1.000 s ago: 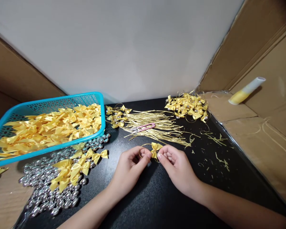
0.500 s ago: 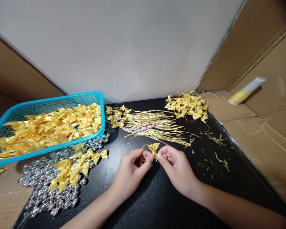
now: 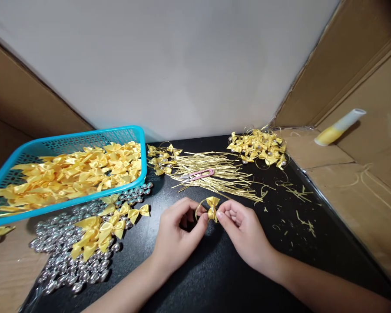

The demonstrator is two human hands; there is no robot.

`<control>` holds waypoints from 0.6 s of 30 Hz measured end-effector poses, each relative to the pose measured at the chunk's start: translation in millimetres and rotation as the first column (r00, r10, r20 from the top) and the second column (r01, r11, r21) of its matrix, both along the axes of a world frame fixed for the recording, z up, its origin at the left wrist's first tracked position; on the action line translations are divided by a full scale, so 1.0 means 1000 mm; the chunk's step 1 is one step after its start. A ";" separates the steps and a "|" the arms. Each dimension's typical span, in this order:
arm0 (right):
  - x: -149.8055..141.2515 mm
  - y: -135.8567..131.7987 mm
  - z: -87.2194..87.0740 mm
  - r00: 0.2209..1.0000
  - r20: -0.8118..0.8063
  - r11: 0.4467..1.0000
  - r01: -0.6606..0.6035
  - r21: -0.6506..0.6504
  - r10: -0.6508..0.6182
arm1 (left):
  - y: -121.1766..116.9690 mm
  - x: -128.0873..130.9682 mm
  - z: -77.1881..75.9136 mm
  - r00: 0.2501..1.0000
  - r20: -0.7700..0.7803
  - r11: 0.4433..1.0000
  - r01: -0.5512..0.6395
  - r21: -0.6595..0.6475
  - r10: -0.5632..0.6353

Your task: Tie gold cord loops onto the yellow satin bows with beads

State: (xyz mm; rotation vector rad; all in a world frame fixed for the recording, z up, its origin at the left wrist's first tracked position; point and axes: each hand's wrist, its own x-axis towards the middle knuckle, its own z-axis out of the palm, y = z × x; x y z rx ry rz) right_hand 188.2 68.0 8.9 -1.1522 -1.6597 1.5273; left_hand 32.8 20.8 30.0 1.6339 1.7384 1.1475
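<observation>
A yellow satin bow (image 3: 212, 208) with a shiny bit at its middle stands upright between my two hands, above the black table. My left hand (image 3: 181, 234) pinches it at its left edge between thumb and forefinger. A thin gold cord (image 3: 197, 209) curves in a loop beside those fingers. My right hand (image 3: 241, 232) is closed in a pinch at the bow's right side, where a cord end seems to run into the fingertips; the exact grip is partly hidden. Behind the hands lies a bundle of cut gold cords (image 3: 228, 180) with pink-handled thread snips (image 3: 200, 174) on top.
At left stands a turquoise basket (image 3: 144, 152) full of yellow bows. Silver beads (image 3: 60, 261) lie before it with several loose bows (image 3: 112, 228). Finished-looking bows with cord loops (image 3: 259, 145) are heaped at back right. Cord scraps (image 3: 306, 224) litter the right side.
The bow has turned a little and its shiny middle now shows more. Both hands keep their pinch. The whole view has shifted slightly.
</observation>
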 end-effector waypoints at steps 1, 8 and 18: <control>0.000 0.000 0.000 1.000 0.004 1.000 -0.001 0.002 0.001 | 0.000 0.000 0.001 0.999 -0.051 0.998 0.006 0.055 -0.003; 0.000 -0.001 -0.002 0.999 0.048 0.999 0.005 0.054 -0.008 | 0.001 0.002 0.002 0.950 -0.313 0.992 0.045 0.118 -0.006; 0.000 -0.005 -0.006 0.996 0.089 0.992 -0.004 0.124 -0.007 | 0.003 0.002 0.001 0.934 -0.358 0.989 0.057 0.136 -0.005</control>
